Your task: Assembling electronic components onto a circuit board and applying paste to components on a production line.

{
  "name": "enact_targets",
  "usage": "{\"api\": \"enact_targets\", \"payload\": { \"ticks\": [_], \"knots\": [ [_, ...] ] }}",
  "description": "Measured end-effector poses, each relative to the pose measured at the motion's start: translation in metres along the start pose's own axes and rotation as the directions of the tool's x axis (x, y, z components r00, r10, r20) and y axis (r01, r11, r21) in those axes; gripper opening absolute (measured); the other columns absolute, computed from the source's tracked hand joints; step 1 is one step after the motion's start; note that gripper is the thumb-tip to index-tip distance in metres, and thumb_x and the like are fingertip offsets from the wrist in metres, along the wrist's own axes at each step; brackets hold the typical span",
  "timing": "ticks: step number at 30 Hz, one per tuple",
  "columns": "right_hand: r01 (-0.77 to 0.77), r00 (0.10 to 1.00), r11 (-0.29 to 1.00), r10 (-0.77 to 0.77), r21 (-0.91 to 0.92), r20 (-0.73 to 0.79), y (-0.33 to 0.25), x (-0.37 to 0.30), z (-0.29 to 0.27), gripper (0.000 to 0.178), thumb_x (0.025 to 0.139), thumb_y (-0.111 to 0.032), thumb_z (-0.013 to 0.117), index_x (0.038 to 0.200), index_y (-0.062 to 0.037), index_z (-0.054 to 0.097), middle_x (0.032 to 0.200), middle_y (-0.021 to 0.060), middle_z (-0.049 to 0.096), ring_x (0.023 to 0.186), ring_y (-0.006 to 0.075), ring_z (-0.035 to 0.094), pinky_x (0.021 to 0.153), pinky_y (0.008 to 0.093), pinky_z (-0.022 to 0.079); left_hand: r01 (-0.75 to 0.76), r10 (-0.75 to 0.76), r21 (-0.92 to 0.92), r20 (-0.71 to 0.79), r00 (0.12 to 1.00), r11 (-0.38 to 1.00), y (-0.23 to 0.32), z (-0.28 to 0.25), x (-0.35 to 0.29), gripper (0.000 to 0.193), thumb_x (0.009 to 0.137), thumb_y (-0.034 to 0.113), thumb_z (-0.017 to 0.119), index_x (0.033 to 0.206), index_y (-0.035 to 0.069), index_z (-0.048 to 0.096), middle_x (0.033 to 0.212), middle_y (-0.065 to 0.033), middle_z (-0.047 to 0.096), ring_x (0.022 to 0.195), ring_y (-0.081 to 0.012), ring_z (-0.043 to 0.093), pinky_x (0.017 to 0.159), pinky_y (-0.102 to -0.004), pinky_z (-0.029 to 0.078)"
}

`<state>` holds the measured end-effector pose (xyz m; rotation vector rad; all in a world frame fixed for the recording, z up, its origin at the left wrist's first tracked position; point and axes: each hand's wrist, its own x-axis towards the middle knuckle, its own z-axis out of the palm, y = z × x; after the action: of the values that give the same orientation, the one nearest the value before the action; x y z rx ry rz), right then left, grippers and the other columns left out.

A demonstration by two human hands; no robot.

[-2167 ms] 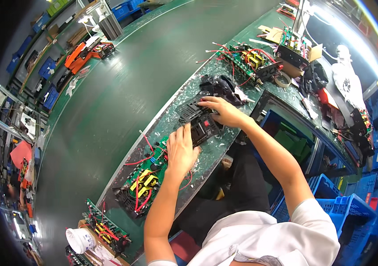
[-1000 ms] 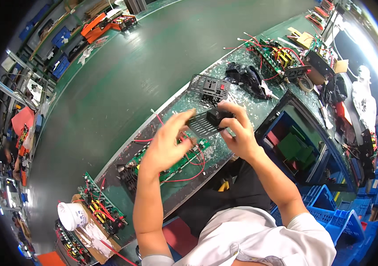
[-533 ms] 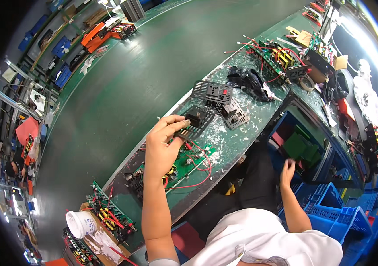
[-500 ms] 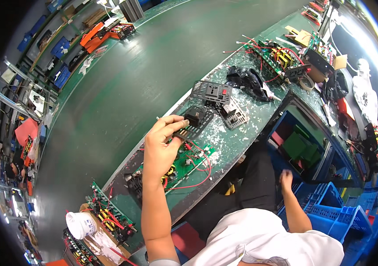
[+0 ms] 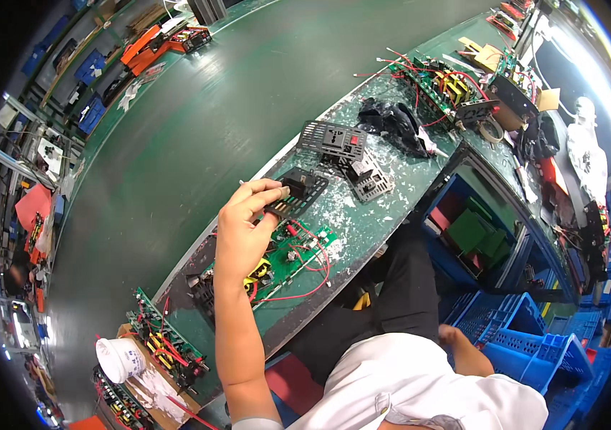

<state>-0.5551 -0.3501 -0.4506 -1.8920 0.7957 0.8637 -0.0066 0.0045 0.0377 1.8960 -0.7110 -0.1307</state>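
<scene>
My left hand (image 5: 243, 218) is closed on the edge of a black slotted metal panel (image 5: 298, 193) with a block-shaped part on it, gripped between thumb and fingers. The panel is held tilted over the bench. Below it lies a green circuit board (image 5: 295, 269) with red wires and yellow-wrapped parts. Just beyond are two more slotted panels: one with a socket and a red switch (image 5: 334, 139), and a second panel (image 5: 372, 179) partly under it. My right hand (image 5: 451, 335) hangs low beside my thigh, away from the bench; its fingers are mostly hidden.
White flakes are scattered over the green bench (image 5: 409, 172). A crumpled black plastic bag (image 5: 396, 129) and another wired board (image 5: 449, 86) lie farther right. A white tub (image 5: 120, 360) stands at the lower left. Blue crates (image 5: 535, 351) are beside me on the right.
The view has shifted slightly. My right hand has dropped lower and closer to my body. My left hand keeps its hold on the slotted panel above the circuit board.
</scene>
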Motion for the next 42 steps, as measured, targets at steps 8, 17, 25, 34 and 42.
{"api": "enact_targets", "payload": {
  "ticks": [8, 17, 25, 34, 42],
  "knots": [
    [0.393, 0.914, 0.909, -0.369, -0.136, 0.171, 0.002, 0.022, -0.045, 0.031, 0.090, -0.024, 0.066, 0.108, 0.0009, 0.071, 0.112, 0.0236, 0.071, 0.101, 0.0336, 0.071, 0.084, 0.0435, 0.058, -0.046, 0.046, 0.026, 0.015, 0.999, 0.999, -0.003, 0.002, 0.007, 0.036, 0.081, -0.019, 0.056, 0.111, -0.006, 0.070, 0.122, -0.0107, 0.064, 0.109, -0.0183, 0.065, 0.089, -0.0278, 0.054],
    [0.518, 0.816, 0.747, -0.285, 0.417, -0.502, -0.405, -0.107, -0.173, 0.031, 0.100, -0.028, 0.062, 0.101, 0.0019, 0.070, 0.071, 0.0026, 0.061, 0.068, 0.0110, 0.064, 0.067, 0.0269, 0.052, -0.081, 0.081, 0.018, 0.008, 0.997, 0.997, -0.004, 0.014, 0.000, 0.038, 0.081, -0.019, 0.056, 0.114, -0.006, 0.070, 0.122, -0.0104, 0.063, 0.108, -0.0190, 0.065, 0.090, -0.0281, 0.053],
    [0.304, 0.615, -0.107, -0.737, 0.947, -0.281, -0.580, -0.107, -0.141, 0.050, 0.102, -0.031, 0.056, 0.145, -0.0079, 0.044, 0.132, 0.0097, 0.061, 0.118, 0.0234, 0.061, 0.102, 0.0426, 0.050, -0.269, 0.248, 0.108, 0.175, 0.953, 0.957, 0.021, 0.066, -0.004, 0.040, 0.077, -0.007, 0.062, 0.115, 0.001, 0.069, 0.121, -0.0145, 0.065, 0.113, -0.0294, 0.064, 0.096, -0.0381, 0.051],
    [0.446, 0.615, -0.157, -0.662, 0.881, -0.429, -0.603, -0.079, -0.148, 0.060, 0.100, -0.014, 0.054, 0.155, -0.0174, 0.029, 0.137, 0.0171, 0.056, 0.113, 0.0389, 0.065, 0.087, 0.0458, 0.059, -0.067, -0.241, 0.622, 0.398, 0.885, 0.780, -0.009, 0.041, -0.014, 0.023, 0.090, 0.012, 0.062, 0.111, 0.004, 0.069, 0.127, -0.0163, 0.061, 0.105, -0.0348, 0.066, 0.086, -0.0445, 0.054],
    [0.604, 0.606, 0.048, -0.676, 0.795, -0.419, -0.614, -0.070, -0.130, 0.073, 0.096, 0.000, 0.058, 0.158, -0.0158, 0.021, 0.133, 0.0159, 0.058, 0.108, 0.0336, 0.068, 0.090, 0.0405, 0.058, 0.355, -0.312, 0.748, -0.207, 0.927, 0.560, 0.000, 0.021, 0.006, 0.038, 0.091, 0.030, 0.066, 0.120, 0.006, 0.065, 0.089, -0.0242, 0.070, 0.086, -0.0445, 0.068, 0.077, -0.0515, 0.053]
  ]
}}
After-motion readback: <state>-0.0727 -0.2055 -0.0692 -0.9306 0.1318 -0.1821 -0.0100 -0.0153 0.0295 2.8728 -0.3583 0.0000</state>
